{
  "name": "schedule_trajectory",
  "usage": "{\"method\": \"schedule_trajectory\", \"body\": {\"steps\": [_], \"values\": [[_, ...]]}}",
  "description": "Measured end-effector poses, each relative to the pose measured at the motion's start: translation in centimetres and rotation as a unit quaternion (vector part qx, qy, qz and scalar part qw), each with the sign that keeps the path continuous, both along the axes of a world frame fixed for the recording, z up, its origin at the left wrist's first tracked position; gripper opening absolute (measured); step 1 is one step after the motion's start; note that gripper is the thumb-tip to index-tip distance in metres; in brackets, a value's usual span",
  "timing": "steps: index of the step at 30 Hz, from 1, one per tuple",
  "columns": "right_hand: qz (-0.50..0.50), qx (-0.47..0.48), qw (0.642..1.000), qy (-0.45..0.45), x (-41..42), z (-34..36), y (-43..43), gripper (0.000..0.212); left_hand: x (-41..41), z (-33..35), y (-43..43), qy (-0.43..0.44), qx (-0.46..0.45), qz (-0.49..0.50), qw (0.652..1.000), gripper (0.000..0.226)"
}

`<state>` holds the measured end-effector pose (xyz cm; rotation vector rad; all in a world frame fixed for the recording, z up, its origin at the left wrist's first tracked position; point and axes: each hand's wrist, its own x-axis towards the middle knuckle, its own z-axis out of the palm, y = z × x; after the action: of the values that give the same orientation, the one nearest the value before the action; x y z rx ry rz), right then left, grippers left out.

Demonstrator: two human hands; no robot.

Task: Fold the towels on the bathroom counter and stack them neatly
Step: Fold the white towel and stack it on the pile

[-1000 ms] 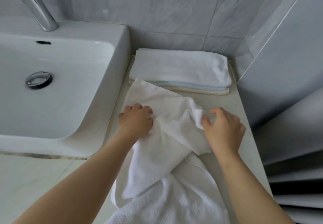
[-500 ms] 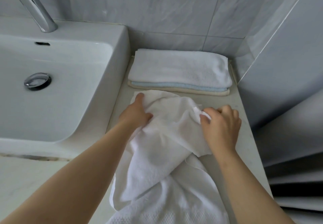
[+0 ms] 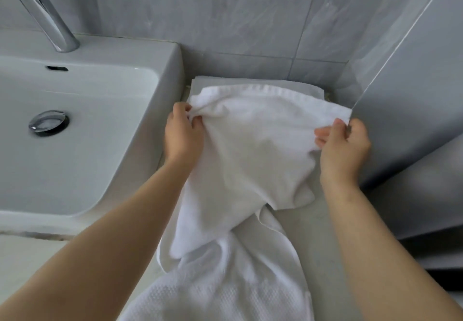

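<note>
White towel [image 3: 250,150]: lifted over the counter [image 3: 308,245], far hem stretched between both hands, lower part hanging down onto a waffle-weave towel [image 3: 225,290] near the front edge. Left hand [image 3: 183,135] clenched round the left corner, bunching the cloth. Right hand [image 3: 343,145] pinching the right corner between thumb and fingers. Seems to be the spreading step, before the first fold. Next, probably: pull the hem taut, lay flat, bring edge to edge. Little room here: basin wall [image 3: 172,75] just beside the left hand, side panel [image 3: 413,120] almost touching the right, folded stack [image 3: 225,80] directly behind and partly covered. Better to draw toward the body, onto the barer counter, and keep clear of the stack.
</note>
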<state>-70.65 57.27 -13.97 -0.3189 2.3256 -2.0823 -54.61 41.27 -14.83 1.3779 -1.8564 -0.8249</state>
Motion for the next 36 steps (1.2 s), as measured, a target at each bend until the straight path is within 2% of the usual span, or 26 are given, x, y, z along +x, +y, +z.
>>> {"method": "schedule_trajectory", "body": {"steps": [2,3,5,7,10,12,14,17,21,24,26,28,30,33,36], "values": [[0.024,0.001,1.000,-0.006,-0.7,0.5,-1.5,0.012,-0.9,0.2,-1.2,-0.021,-0.005,0.011,1.000,0.030],[0.057,0.009,0.998,-0.017,-0.9,0.7,-2.1,0.022,-1.3,0.1,-1.7,-0.035,-0.006,0.015,0.999,0.035],[0.157,0.031,0.987,-0.031,-1.0,0.4,-3.0,0.059,-1.6,-0.4,-2.1,-0.087,-0.019,0.004,0.996,0.052],[0.230,0.089,0.969,0.011,-0.3,-0.2,-3.6,0.072,-1.7,-1.4,-1.7,-0.166,-0.040,-0.046,0.984,0.061],[0.260,0.235,0.933,0.082,0.8,-2.3,-3.2,0.066,-1.4,-3.3,0.0,-0.291,-0.041,-0.173,0.940,0.057],[0.221,0.282,0.929,0.094,2.0,-3.8,-2.3,0.057,-1.0,-4.3,0.9,-0.328,-0.013,-0.219,0.919,0.052],[0.137,0.267,0.948,0.102,3.6,-5.1,-0.8,0.044,-0.2,-4.4,1.5,-0.313,-0.014,-0.200,0.928,0.051],[0.029,0.255,0.958,0.127,5.6,-6.8,1.9,0.027,1.3,-4.1,2.9,-0.267,-0.067,-0.187,0.943,0.050],[0.083,0.249,0.964,0.040,7.8,-7.5,4.3,0.018,4.1,-4.4,6.5,-0.207,-0.148,-0.198,0.947,0.051],[0.142,0.313,0.935,0.086,9.6,-7.7,5.2,0.026,5.8,-4.5,8.8,-0.209,-0.198,-0.184,0.940,0.044],[0.186,0.368,0.904,0.113,10.5,-7.9,5.6,0.029,6.1,-4.4,10.0,-0.233,-0.231,-0.210,0.921,0.043],[0.209,0.380,0.894,0.111,10.8,-7.7,6.0,0.023,6.0,-4.4,10.6,-0.269,-0.248,-0.241,0.899,0.043],[0.202,0.349,0.908,0.112,10.9,-7.3,6.6,0.013,5.6,-4.5,10.4,-0.286,-0.241,-0.250,0.893,0.037],[0.189,0.296,0.931,0.096,11.1,-6.6,7.8,0.014,5.2,-4.4,9.4,-0.283,-0.229,-0.234,0.902,0.018],[0.164,0.232,0.959,0.018,11.4,-5.4,9.2,0.017,4.6,-3.3,8.7,-0.256,-0.207,-0.198,0.923,0.013]]}}
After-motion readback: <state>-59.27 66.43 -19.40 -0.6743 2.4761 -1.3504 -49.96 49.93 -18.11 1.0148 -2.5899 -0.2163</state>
